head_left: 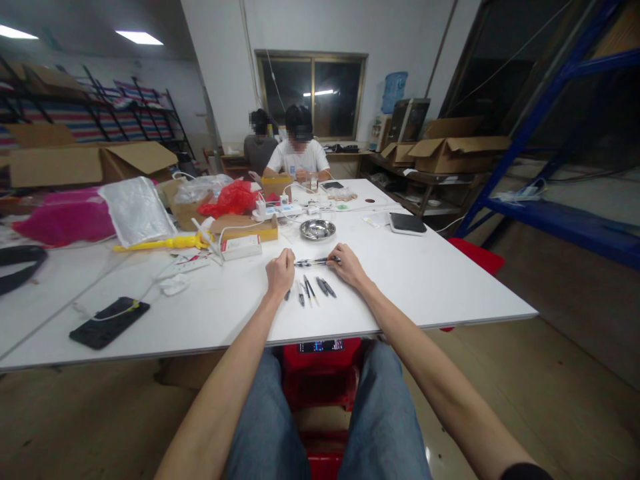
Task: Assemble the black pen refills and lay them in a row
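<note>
Several slim black-and-clear pens lie side by side, stretching between my two hands above the white table. Closed fingers of my left hand meet their left ends; the exact grip is hidden behind the fist. At the other end, my right hand pinches the pens between thumb and fingers. Nearer to me lie loose pen parts: a clear barrel with a dark tip, thin refills and dark grey pen pieces. A small dark piece shows just below my left hand.
Beyond my hands sits a round metal dish. To the left are a white box, a power strip, a yellow object and a black phone-like slab. A black-topped device lies right. A person sits opposite.
</note>
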Demonstrator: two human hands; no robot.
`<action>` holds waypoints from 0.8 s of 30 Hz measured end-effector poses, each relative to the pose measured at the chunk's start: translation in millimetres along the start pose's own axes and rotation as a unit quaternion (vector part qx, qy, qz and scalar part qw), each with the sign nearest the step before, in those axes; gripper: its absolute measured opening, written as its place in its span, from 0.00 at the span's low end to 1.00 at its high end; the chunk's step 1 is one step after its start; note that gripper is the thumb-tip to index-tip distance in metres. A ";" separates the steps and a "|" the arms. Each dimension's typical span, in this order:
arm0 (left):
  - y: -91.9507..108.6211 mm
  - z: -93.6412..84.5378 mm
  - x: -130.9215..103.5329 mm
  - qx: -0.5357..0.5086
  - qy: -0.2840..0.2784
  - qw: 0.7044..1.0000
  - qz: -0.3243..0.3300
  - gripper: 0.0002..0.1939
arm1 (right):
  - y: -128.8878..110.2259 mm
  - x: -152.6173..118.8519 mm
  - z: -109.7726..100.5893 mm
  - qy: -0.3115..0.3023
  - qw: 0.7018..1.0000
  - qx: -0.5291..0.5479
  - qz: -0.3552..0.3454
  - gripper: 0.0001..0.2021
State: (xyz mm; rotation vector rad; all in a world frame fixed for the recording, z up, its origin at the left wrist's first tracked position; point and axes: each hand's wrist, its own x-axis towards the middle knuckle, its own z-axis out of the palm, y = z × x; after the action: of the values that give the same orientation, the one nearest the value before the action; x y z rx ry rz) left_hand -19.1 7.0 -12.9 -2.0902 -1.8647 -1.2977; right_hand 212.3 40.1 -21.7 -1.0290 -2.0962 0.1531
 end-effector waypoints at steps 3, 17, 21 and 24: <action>0.9 -0.7 -1.0 0.020 -0.008 1.000 -0.008 0.17 | -3.6 -4.5 -0.7 -0.002 1.000 -0.009 -0.002 0.01; 0.0 -1.1 0.9 -0.011 -0.007 1.000 -0.019 0.16 | -12.3 -18.5 0.4 -0.085 0.994 -0.065 0.022 0.04; -3.3 -1.7 1.8 -0.071 0.005 0.997 -0.035 0.16 | -15.9 -19.1 -1.1 -0.099 0.991 -0.086 0.027 0.05; -4.2 -3.2 -1.3 -0.113 -0.013 0.993 -0.008 0.15 | -19.4 -19.9 -3.2 -0.098 0.990 -0.099 0.020 0.05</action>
State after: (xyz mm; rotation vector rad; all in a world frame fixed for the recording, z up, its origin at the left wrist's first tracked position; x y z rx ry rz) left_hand -24.3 5.4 -13.6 -2.2104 -1.8256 -1.5605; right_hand 209.8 12.3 -23.3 -1.2172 -2.3040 0.0675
